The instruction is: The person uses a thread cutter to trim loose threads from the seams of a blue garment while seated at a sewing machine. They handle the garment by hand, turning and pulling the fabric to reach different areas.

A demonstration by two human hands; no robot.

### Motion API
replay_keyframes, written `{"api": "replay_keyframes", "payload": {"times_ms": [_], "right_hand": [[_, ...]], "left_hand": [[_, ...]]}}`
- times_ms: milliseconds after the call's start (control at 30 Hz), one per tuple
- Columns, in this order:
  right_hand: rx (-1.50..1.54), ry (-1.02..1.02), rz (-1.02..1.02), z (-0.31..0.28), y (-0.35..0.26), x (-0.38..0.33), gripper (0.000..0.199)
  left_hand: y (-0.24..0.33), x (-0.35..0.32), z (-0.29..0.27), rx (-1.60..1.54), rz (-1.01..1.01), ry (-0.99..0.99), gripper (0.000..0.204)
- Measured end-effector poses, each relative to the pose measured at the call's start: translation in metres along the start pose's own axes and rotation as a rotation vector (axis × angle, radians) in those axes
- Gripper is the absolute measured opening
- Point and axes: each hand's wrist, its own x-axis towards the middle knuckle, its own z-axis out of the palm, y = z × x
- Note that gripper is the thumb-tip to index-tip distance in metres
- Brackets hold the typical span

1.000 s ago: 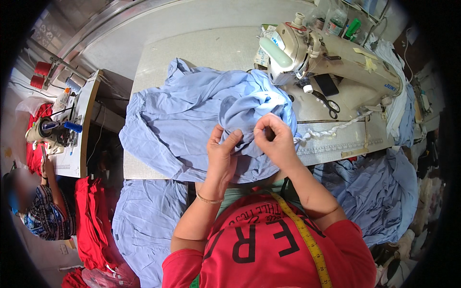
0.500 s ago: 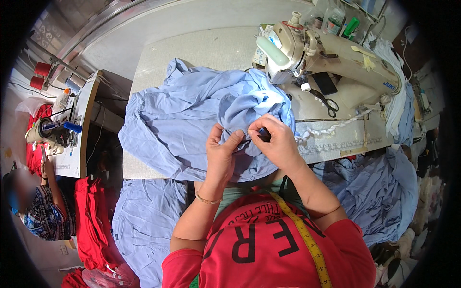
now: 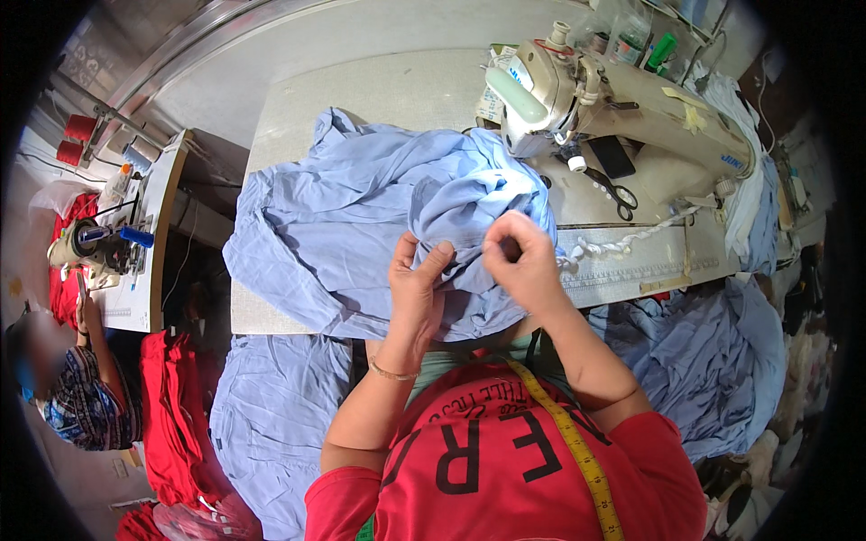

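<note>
A light blue garment lies rumpled over the table, its near edge hanging toward my lap. My left hand pinches a gathered fold of it between thumb and fingers. Just to the right, my right hand is raised over the cloth, thumb and forefinger pressed together in a ring and slightly blurred. A dark patch shows inside that curl; whether it is a small object or shadow I cannot make out. Beyond the garment's right side stands a beige sewing machine, its head close to the bunched cloth.
Black-handled scissors and a dark phone lie under the machine arm. A twisted white cloth strip runs along the table. Blue cloth hangs at right, more at left. A co-worker sits far left.
My right hand has drawn up and to the right, away from the fold and my left fingers. My left hand keeps its hold on the garment in nearly the same place.
</note>
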Motion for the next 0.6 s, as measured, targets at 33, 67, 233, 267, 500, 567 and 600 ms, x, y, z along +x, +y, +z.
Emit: {"api": "replay_keyframes", "payload": {"times_ms": [33, 67, 233, 267, 500, 567, 600], "right_hand": [[0.156, 0.008, 0.1, -0.007, 0.003, 0.001, 0.008], [0.312, 0.017, 0.202, -0.015, 0.007, 0.002, 0.008], [0.214, 0.216, 0.22, -0.078, 0.021, 0.01, 0.003], [-0.053, 0.29, 0.153, -0.096, 0.03, 0.011, 0.006], [-1.063, 0.285, 0.225, -0.126, 0.041, 0.005, 0.019], [-0.82, 0.32, 0.105, -0.108, 0.025, 0.006, 0.016], [-0.641, 0.325, 0.047, -0.096, 0.016, 0.007, 0.014]], "left_hand": [[0.003, 0.0, 0.001, -0.01, -0.02, -0.003, 0.032], [0.005, -0.001, 0.002, -0.02, -0.041, -0.005, 0.032], [0.005, 0.0, -0.006, -0.034, -0.058, -0.032, 0.032], [0.006, 0.0, -0.006, -0.037, -0.065, -0.048, 0.033], [0.006, 0.002, -0.011, 0.032, -0.04, -0.098, 0.035], [0.009, -0.001, -0.004, 0.043, -0.019, -0.114, 0.041], [0.01, -0.002, 0.0, 0.051, -0.01, -0.124, 0.044]]}}
